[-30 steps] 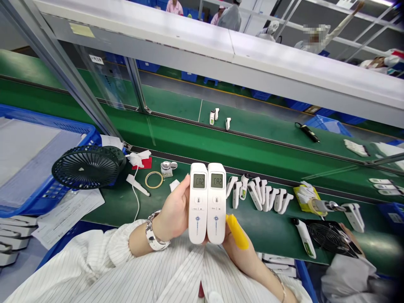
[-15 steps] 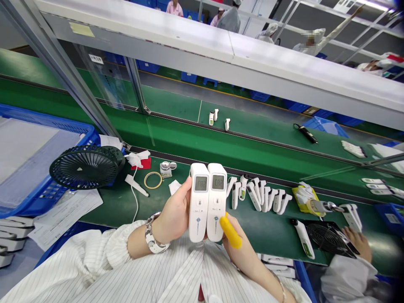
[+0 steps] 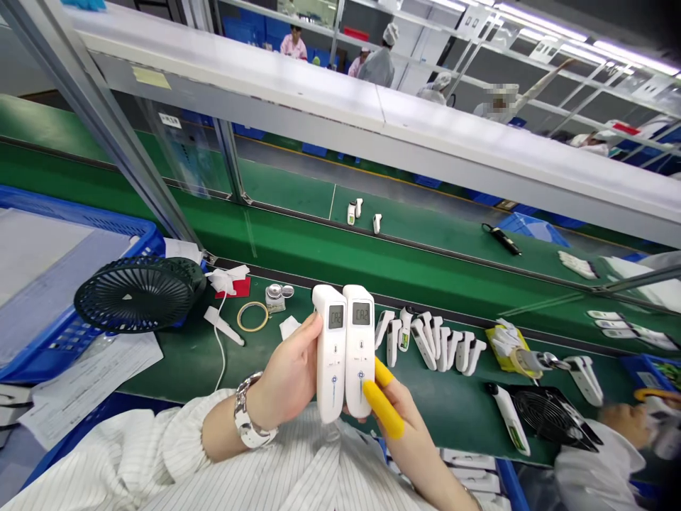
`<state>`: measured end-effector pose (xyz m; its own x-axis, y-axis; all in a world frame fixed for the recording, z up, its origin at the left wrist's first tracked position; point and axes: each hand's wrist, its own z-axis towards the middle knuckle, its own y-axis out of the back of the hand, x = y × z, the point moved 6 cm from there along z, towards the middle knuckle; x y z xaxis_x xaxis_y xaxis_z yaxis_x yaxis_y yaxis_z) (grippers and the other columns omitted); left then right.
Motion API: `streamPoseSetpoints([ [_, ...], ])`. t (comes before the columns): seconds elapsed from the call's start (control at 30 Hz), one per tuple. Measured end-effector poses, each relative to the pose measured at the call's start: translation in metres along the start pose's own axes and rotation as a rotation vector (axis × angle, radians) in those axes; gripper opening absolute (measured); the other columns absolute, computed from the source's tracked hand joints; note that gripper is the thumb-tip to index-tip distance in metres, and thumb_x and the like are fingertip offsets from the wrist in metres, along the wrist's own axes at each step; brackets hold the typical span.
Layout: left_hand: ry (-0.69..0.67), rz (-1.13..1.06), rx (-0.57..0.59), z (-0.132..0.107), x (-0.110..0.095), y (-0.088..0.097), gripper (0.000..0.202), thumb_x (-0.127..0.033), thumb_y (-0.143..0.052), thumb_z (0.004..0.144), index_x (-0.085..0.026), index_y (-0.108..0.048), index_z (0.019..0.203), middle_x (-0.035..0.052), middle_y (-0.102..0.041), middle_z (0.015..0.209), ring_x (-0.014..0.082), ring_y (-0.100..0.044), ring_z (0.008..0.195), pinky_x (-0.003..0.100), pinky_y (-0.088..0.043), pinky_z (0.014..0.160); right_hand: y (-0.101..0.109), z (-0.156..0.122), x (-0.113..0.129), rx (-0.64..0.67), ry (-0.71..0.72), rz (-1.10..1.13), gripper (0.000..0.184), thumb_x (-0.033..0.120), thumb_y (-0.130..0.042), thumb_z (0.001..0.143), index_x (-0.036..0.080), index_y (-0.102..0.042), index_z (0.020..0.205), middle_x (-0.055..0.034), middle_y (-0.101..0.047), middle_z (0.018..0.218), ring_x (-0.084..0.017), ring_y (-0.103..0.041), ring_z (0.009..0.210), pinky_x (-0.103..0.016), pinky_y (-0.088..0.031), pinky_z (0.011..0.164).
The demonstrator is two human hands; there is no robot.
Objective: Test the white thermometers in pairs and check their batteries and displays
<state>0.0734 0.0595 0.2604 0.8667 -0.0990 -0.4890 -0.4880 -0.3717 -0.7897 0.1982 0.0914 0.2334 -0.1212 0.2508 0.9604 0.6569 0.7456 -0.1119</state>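
Note:
Two white forehead thermometers stand side by side in front of me, their small grey screens lit with characters. My left hand is wrapped round the left thermometer, thumb along its side. My right hand, with yellow finger cots on its thumb and a finger, grips the right thermometer. The yellow thumb rests on the lower front of that one. Fingers behind both bodies are mostly hidden. Just beyond my right hand, a row of several more white thermometers lies on the green bench.
On the left are a black fan, a blue crate, paper sheets and a tape roll. To the right lie a yellow box, a black fan unit and another thermometer. A co-worker's hand is at far right.
My view has tilted up a little. Both thermometers have turned slightly in my hands, and my right thumb sits lower on its one. The co-worker's hand has moved right, off the white thermometers there.

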Motion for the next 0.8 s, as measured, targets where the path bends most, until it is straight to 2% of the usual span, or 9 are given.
streamPoseSetpoints([
  [0.1, -0.113, 0.084, -0.003, -0.002, -0.006, -0.001, 0.036, -0.026, -0.052, 0.084, -0.024, -0.046, 0.119, 0.0057, -0.063, 0.104, 0.022, -0.059, 0.096, 0.036, -0.047, 0.083, -0.002, -0.002, 0.011, -0.034, 0.105, -0.233, 0.032, 0.036, -0.055, 0.084, 0.025, -0.055, 0.114, -0.0069, -0.062, 0.093, -0.019, -0.058, 0.077, -0.03, -0.05, 0.066],
  [0.23, -0.153, 0.16, 0.024, -0.006, -0.006, -0.002, 0.038, -0.022, -0.056, 0.082, -0.024, -0.041, 0.117, 0.0045, -0.063, 0.093, 0.0173, -0.061, 0.082, 0.03, -0.048, 0.072, -0.006, -0.007, 0.018, -0.014, 0.193, -0.417, 0.034, 0.035, -0.052, 0.085, 0.026, -0.054, 0.119, -0.0096, -0.06, 0.105, -0.025, -0.058, 0.091, -0.035, -0.051, 0.076],
  [0.33, -0.173, 0.166, 0.049, -0.007, -0.006, -0.001, 0.042, -0.022, -0.058, 0.081, -0.025, -0.039, 0.118, 0.005, -0.063, 0.097, 0.0163, -0.061, 0.08, 0.029, -0.048, 0.069, -0.011, -0.007, 0.018, 0.043, 0.194, -0.359, 0.035, 0.035, -0.048, 0.087, 0.026, -0.052, 0.12, -0.0103, -0.06, 0.106, -0.026, -0.058, 0.096, -0.038, -0.05, 0.082],
  [0.5, -0.13, 0.169, 0.046, -0.009, -0.005, 0.001, 0.05, -0.023, -0.059, 0.08, -0.025, -0.035, 0.124, 0.0104, -0.061, 0.11, 0.0215, -0.061, 0.091, 0.036, -0.048, 0.078, -0.015, -0.006, 0.018, 0.0, 0.142, -0.171, 0.033, 0.042, -0.056, 0.081, 0.027, -0.058, 0.111, -0.0108, -0.062, 0.102, -0.028, -0.058, 0.101, -0.039, -0.049, 0.085],
  [0.67, -0.104, 0.154, 0.056, -0.01, -0.005, -0.001, 0.044, -0.023, -0.061, 0.078, -0.02, -0.044, 0.119, 0.0123, -0.062, 0.109, 0.0206, -0.061, 0.089, 0.034, -0.048, 0.078, -0.013, -0.009, 0.013, -0.019, 0.055, -0.074, 0.035, 0.05, -0.056, 0.079, 0.027, -0.061, 0.106, -0.011, -0.064, 0.099, -0.029, -0.058, 0.1, -0.041, -0.049, 0.084],
  [0.8, -0.076, 0.135, 0.094, -0.009, -0.003, 0.0, 0.041, -0.024, -0.064, 0.076, -0.018, -0.051, 0.114, 0.0115, -0.063, 0.107, 0.0193, -0.061, 0.087, 0.031, -0.048, 0.077, -0.006, -0.011, -0.002, -0.083, -0.026, -0.027, 0.049, 0.051, -0.061, 0.074, 0.028, -0.054, 0.117, -0.011, -0.063, 0.104, -0.027, -0.06, 0.094, -0.042, -0.048, 0.084],
])
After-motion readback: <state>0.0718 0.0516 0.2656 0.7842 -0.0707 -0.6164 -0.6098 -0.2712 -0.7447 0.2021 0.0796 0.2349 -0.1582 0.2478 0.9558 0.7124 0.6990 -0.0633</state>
